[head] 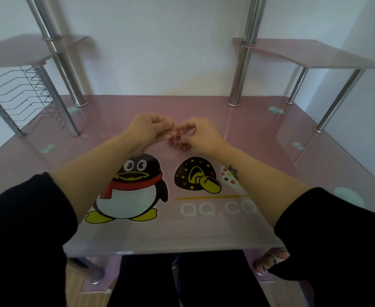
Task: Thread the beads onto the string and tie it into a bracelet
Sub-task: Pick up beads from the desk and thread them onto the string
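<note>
- Hands first: our left hand [147,127] and right hand [202,134] meet over the far middle of the desk. Fingers are curled and fingertips touch, both pinching the top of the red beads [180,144].
- Pink glass desk [259,151] lies under everything; our black sleeves [22,229] cross its near edge.
- Wire rack [22,96] stands far left, beneath a raised shelf [16,49].
- Penguin decal [129,191] and mushroom decal [195,173] lie on the glass on the near side of the beads, between our forearms.
- Beads trail from the fingertips down to the glass, between the wrists; the string is too fine for us to make out.
</note>
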A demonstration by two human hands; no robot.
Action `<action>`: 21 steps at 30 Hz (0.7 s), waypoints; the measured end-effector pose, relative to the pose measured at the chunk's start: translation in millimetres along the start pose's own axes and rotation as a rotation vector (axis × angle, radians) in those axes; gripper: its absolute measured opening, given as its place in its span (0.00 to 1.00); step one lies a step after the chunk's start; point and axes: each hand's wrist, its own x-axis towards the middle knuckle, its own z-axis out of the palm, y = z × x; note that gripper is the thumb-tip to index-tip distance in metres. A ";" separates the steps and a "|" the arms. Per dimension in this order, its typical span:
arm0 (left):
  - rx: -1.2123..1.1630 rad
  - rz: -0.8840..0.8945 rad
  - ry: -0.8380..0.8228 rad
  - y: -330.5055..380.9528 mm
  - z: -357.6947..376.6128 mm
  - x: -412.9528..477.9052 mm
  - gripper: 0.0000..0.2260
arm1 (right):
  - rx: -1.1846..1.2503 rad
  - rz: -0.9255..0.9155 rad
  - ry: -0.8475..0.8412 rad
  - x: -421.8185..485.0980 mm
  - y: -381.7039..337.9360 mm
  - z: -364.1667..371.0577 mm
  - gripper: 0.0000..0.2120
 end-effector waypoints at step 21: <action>0.775 0.292 0.138 -1.0 13.1 21.4 0.06 | 0.174 0.312 0.130 -0.2 12.7 -15.0 0.04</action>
